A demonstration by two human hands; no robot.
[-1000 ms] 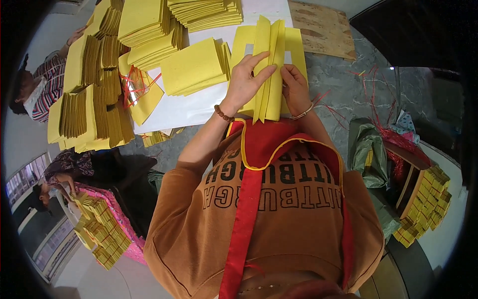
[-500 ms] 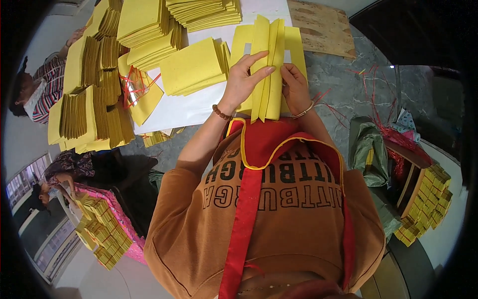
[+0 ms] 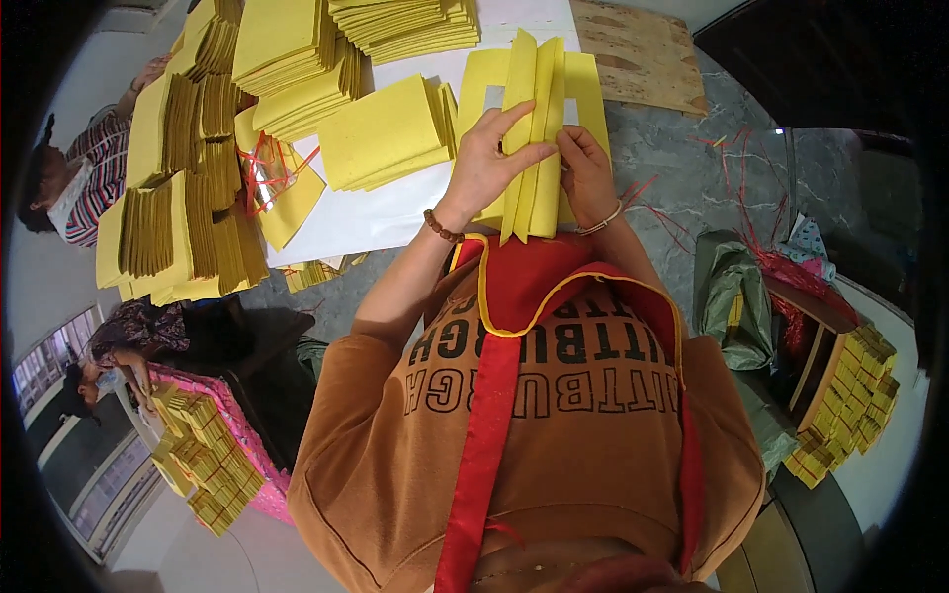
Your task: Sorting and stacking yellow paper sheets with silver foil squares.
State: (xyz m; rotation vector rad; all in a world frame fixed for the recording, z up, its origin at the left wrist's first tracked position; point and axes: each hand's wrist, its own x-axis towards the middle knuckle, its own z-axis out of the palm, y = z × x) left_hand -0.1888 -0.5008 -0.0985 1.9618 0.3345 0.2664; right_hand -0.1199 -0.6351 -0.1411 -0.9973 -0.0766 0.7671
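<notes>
A long folded bundle of yellow paper (image 3: 542,188) stands out lengthwise in front of me, its flaps overlapping in narrow strips. My left hand (image 3: 484,158) grips it from the left, with thumb and index finger laid across the upper flap and the other fingers partly hidden. On the right side, my right hand (image 3: 585,173) is closed with its fingertips pinching the bundle's edge. Beneath the bundle lies a flat stack of wider yellow sheets (image 3: 585,81), with a small pale patch showing beside the bundle.
To the left, a loose stack of yellow paper (image 3: 381,133) lies on the white tabletop (image 3: 356,219). Beyond are taller piles (image 3: 282,44) and red ties (image 3: 272,168). Co-workers are at far left. A plywood board (image 3: 643,59) and a crate of yellow bundles (image 3: 850,395) are at right.
My left thumb and index finger have shifted slightly on the bundle, and its left flap has moved a little to the right. My right hand stays almost still.
</notes>
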